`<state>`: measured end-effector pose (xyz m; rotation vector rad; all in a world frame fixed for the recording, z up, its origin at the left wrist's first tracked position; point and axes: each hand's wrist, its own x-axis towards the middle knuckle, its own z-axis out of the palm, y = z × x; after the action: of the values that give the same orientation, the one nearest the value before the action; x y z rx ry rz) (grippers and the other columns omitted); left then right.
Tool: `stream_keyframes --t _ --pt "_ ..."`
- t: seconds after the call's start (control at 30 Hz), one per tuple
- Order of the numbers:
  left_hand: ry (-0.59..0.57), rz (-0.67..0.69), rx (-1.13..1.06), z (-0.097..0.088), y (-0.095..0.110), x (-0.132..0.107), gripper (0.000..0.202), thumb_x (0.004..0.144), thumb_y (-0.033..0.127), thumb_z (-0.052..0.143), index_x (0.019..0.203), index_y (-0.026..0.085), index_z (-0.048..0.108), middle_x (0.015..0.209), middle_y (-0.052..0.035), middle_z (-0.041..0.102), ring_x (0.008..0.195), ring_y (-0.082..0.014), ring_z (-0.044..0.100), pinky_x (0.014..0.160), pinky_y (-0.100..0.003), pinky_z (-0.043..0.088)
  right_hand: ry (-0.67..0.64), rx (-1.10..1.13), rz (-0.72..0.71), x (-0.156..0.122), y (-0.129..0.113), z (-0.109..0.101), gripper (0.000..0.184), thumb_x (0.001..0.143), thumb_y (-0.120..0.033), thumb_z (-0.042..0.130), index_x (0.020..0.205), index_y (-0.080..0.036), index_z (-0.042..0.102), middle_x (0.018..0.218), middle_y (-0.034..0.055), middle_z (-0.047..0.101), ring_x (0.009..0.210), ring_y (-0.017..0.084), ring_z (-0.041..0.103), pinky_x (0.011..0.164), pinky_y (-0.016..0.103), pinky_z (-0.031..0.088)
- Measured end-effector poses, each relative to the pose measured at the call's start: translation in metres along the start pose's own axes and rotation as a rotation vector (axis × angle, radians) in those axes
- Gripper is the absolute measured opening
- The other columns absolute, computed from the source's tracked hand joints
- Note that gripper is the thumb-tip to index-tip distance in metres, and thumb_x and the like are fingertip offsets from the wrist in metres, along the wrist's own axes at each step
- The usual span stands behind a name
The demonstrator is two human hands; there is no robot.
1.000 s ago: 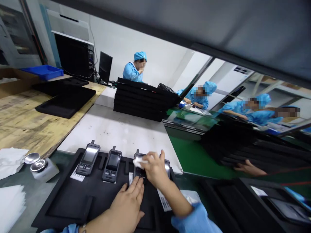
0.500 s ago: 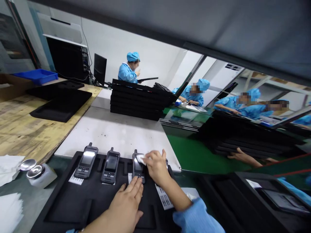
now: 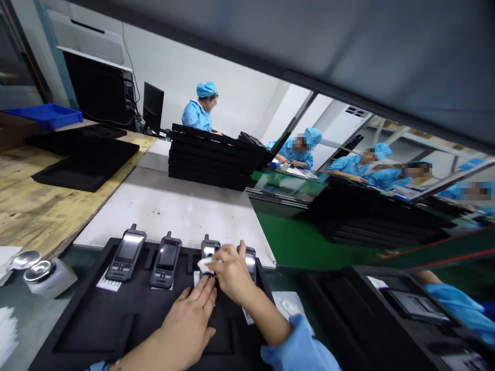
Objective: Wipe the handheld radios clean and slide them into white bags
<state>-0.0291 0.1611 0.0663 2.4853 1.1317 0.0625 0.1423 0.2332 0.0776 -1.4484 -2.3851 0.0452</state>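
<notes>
Several black rugged handsets with stub antennas stand in a row along the far side of a black foam tray [image 3: 96, 322]. My right hand [image 3: 234, 275] pinches a folded white wipe [image 3: 204, 265] against the screen of the third handset [image 3: 211, 247]. Flat fingers of my left hand [image 3: 189, 314] rest at that handset's lower end, and its keypad is hidden. To the left are the first handset [image 3: 127, 253] and the second handset [image 3: 166, 260], screens up. Partly behind my right hand sits the fourth handset [image 3: 249, 262]. White printed labels show beneath the handsets.
At left stands a white bottle [image 3: 52, 278] with a metal top beside white wipes [image 3: 5, 332]. Stacked black trays [image 3: 209, 159] rise behind the white board [image 3: 185, 206]. Another foam tray [image 3: 359, 319] with devices lies at right, near a co-worker's blue sleeve [image 3: 460, 309].
My right hand has moved the wipe down the third handset's screen. My left hand stays at its lower end. The whole view has shifted slightly. At right, a co-worker's hand has left the black stack.
</notes>
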Motion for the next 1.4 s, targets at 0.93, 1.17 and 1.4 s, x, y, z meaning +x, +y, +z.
stream_keyframes --t 0.93,1.17,1.4 --pt "0.051 0.295 -0.055 0.029 0.029 0.068 0.070 0.094 0.052 0.043 0.149 0.009 0.034 0.156 -0.0145 0.029 0.145 -0.0303 0.024 0.117 -0.052 0.025 -0.004 -0.068 0.184 -0.074 0.064 -0.025 0.043 0.087 -0.006 0.051 0.100 -0.040 0.074 0.096 0.0014 0.067 0.101 0.024 0.050 0.104 0.068 0.011" --pt "0.056 0.277 -0.055 0.028 0.032 0.066 0.067 0.095 0.048 0.042 0.149 0.010 0.034 0.157 -0.0124 0.024 0.145 -0.0301 0.024 0.116 -0.051 0.029 0.075 -0.134 0.200 -0.047 0.079 -0.029 0.042 0.086 -0.005 0.054 0.100 -0.039 0.075 0.099 0.0016 0.067 0.104 0.025 0.049 0.104 0.072 0.006" --pt "0.032 0.277 -0.056 0.024 0.034 0.066 0.064 0.095 0.043 0.041 0.148 0.009 0.035 0.157 -0.0119 0.026 0.146 -0.0293 0.023 0.117 -0.052 0.027 0.093 -0.117 0.182 -0.068 0.084 -0.027 0.040 0.087 -0.007 0.054 0.097 -0.040 0.075 0.097 0.0009 0.068 0.103 0.025 0.050 0.104 0.070 0.008"
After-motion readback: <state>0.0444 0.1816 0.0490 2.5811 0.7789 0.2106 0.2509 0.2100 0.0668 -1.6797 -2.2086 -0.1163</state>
